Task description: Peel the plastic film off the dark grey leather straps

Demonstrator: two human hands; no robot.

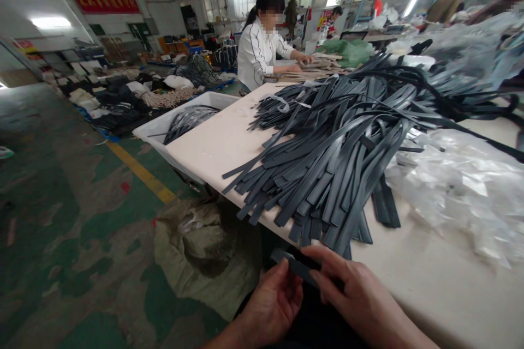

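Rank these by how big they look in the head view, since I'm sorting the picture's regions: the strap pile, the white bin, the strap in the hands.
1. strap pile
2. white bin, though it sits farther off
3. strap held by left hand and right hand

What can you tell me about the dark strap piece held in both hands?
The flat dark grey strap piece looks like leather or rubber, narrow with a rounded left end. It lies slightly tilted, below the edge of the pale worktable. The left hand pinches its left end; the right hand covers its right part, hiding its length.
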